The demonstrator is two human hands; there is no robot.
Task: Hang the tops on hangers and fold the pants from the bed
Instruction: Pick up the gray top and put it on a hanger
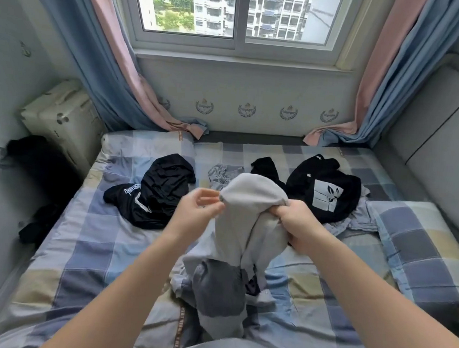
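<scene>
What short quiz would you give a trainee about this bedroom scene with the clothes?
1. True or false: the left hand and the right hand both hold the grey garment.
2. The black top with the white square print lies: A) on the bed, to the right of the grey garment; B) in the left hand; C) in the right hand.
3. Which hand merely pinches the grey garment's edge with its fingertips, rather than gripping a bunch of cloth?

Key: 1 true; 2 A; 3 the left hand.
</scene>
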